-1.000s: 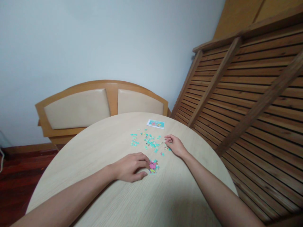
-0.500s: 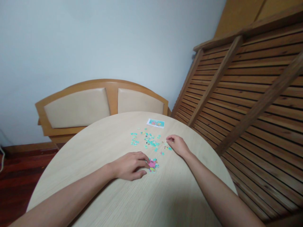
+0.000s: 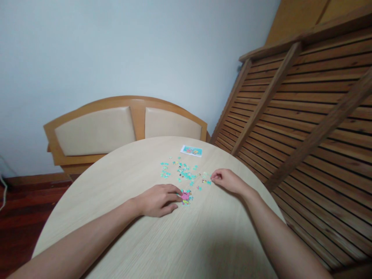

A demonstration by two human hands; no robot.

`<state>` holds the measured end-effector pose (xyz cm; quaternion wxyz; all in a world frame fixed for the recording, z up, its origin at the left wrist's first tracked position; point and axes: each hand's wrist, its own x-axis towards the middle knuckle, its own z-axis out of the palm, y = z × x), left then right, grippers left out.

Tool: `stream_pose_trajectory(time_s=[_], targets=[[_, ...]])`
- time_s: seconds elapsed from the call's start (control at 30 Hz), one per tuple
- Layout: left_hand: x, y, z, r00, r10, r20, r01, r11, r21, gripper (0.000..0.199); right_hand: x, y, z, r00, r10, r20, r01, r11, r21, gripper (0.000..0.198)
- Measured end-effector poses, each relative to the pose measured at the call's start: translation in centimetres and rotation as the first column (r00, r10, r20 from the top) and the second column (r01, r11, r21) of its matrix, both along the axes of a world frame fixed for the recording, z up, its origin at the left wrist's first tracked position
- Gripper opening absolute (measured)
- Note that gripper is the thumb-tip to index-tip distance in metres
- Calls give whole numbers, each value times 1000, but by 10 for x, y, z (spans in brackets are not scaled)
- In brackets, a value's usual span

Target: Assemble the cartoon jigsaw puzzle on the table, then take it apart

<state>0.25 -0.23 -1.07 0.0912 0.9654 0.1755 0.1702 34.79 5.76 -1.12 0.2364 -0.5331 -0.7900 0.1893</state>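
Observation:
A small joined section of jigsaw puzzle [image 3: 185, 197], pink, yellow and teal, lies on the round table. My left hand [image 3: 159, 199] rests flat at its left side, fingers apart, the fingertips touching its edge. Farther right, my right hand [image 3: 228, 180] has thumb and index finger pinched together just above the tabletop. Whatever is between those fingertips, if anything, is too small to make out. Close beside them lie a few loose pieces [image 3: 208, 182]. Most other puzzle pieces [image 3: 187, 175], mainly teal, are scattered beyond the joined section.
A reference picture card [image 3: 192, 150] lies behind the pieces, near the far edge of the round wooden table [image 3: 139, 240]. Past that edge stands a bench with a padded back [image 3: 95, 133] against the wall. A slatted wooden panel [image 3: 290, 116] leans along the right.
My right hand has moved a little right and slightly toward me, staying pinched. The joined puzzle section and my left hand have shifted slightly left and away from me.

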Motion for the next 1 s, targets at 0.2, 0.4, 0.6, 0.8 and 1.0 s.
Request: stream_pose_trajectory(time_s=[0.2, 0.4, 0.6, 0.8, 1.0], targets=[[0, 0, 0, 1000, 2, -16, -2, 1000, 6, 30, -1, 0, -6, 1000, 19, -24, -21, 998, -58, 28], [0, 0, 1, 1000, 8, -29, -7, 1000, 10, 32, -14, -2, -6, 994, 111, -6, -111, 994, 14, 19], [0, -1, 2, 1000, 0, -19, 0, 1000, -1, 34, -19, -4, -8, 970, 234, -57, -232, 971, 51, 20], [0, 0, 1, 1000, -6, -7, 6, 1000, -3, 38, -21, -7, -2, 982, 187, -34, -185, 982, 45, 17], [-2, 1, 2, 999, -5, -35, 5, 1000, -4, 39, -24, -9, 1, 971, 238, 14, -239, 969, 62, 19]])
